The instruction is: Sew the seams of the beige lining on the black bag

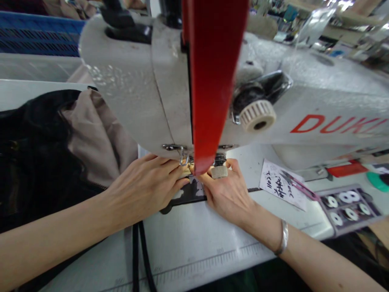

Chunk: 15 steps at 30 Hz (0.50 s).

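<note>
My left hand rests by the needle area of a sewing machine, its fingers bent and pressed together. Opposite it, my right hand is closed, with its fingertips partly behind the red bar and a ridged knob. What both hands' fingers press on is small and mostly hidden. A lit, yellowish patch shows between them at the presser foot. Left of my left hand lies a black item with a zipper, its taupe lining turned out.
Black straps hang over the table's ruled front edge. On the right lie a handwritten paper slip, pink-handled snips and a bobbin tray. A blue crate stands behind left.
</note>
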{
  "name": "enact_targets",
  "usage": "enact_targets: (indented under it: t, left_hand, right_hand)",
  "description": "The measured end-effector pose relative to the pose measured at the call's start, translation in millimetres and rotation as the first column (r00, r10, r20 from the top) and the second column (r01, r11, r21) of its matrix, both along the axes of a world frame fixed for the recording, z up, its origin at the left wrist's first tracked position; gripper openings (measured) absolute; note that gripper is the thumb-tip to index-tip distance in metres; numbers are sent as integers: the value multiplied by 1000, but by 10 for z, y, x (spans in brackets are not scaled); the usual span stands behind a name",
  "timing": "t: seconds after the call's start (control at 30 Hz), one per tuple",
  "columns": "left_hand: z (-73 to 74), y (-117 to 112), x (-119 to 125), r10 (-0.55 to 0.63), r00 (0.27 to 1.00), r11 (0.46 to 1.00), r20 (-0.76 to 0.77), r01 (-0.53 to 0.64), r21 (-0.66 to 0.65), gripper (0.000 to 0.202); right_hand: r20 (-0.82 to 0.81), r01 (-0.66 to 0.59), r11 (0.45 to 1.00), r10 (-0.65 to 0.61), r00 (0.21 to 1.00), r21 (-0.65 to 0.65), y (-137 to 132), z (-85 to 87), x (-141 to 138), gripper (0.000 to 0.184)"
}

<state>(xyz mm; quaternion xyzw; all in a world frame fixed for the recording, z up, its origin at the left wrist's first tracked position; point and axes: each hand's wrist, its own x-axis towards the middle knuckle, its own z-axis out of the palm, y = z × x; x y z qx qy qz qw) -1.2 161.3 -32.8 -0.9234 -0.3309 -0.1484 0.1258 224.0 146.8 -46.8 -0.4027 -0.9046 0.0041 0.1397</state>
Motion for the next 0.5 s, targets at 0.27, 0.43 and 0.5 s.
enact_targets:
  t: [0.27, 0.43, 0.5]
  left_hand:
    - [-1, 23, -12, 15, 1000, 999, 2, -15, -40, 21]
    - [3, 55, -8, 42, 999, 998, -26, -44, -52, 25]
    - [-5, 65, -32, 48, 999, 995, 2, -48, -82, 24]
  right_hand:
    - [-37, 7, 1000, -8, 999, -30, 14, -24, 23, 24]
    - [-66, -2, 1000, 0, 998, -28, 26, -32, 10, 22]
    - [-72, -6, 998, 1, 997, -65, -12, 48, 26, 23]
